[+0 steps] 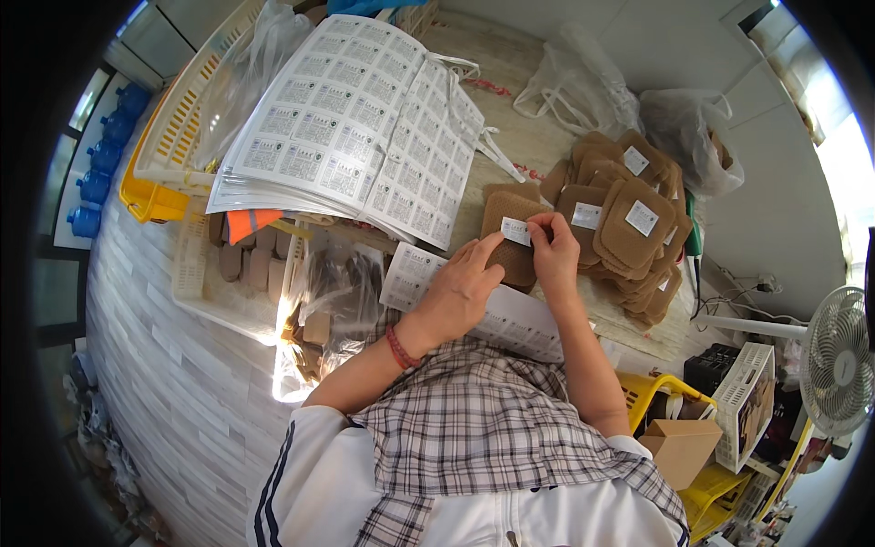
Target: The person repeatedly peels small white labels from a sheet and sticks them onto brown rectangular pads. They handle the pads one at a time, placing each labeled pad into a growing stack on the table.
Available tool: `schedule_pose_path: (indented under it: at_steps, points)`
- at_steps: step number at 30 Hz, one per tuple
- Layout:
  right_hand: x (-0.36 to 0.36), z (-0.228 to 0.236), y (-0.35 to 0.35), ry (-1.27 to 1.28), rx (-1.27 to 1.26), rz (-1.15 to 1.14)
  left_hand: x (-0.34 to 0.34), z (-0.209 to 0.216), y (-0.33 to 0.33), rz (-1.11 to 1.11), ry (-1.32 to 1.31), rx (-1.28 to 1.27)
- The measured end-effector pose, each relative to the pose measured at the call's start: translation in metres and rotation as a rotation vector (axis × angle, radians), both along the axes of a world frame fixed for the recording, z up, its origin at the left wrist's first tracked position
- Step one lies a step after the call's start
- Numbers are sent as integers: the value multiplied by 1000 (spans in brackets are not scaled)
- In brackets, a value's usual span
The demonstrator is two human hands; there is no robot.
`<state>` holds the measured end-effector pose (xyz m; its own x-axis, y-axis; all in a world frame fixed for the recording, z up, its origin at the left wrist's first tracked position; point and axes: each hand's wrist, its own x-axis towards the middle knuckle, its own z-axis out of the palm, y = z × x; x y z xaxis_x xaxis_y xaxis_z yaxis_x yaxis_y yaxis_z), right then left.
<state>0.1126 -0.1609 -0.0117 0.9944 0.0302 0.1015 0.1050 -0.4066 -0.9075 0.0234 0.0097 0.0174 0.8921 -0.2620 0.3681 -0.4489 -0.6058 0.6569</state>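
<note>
A brown, textured pad (pixel 510 211) with rounded corners lies on a small stack of the same pads on the table. On its face is a small white printed label (pixel 516 231). My right hand (pixel 556 253) pinches the label's right end between thumb and fingertips. From the left, my left hand (pixel 465 284) reaches in with its index finger at the label's left edge and its thumb held apart over the pad. Under my left hand, partly hidden, lies a strip of printed labels (pixel 415 273).
Left of the hands, thick label sheets (pixel 319 109) rest over a white crate (pixel 187 118). Labelled brown pads (pixel 629 210) are heaped at the right, before plastic bags (pixel 688 137). A fan (pixel 837 360) and a yellow basket (pixel 643 392) stand lower right.
</note>
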Motion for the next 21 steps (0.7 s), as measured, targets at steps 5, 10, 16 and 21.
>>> schedule_pose_path:
  at_steps: [5,10,16,21]
  points:
    - [-3,1,2,-94,-61,2,3,-4,0,-25,-55,113]
    - [-6,-5,3,-269,-192,5,2,-3,-3,-14,-45,165]
    - [-15,2,14,-352,-323,-78,5,-7,-5,-3,-82,224]
    - [-8,-21,-2,-373,-455,-57,5,-11,-5,-18,-36,228]
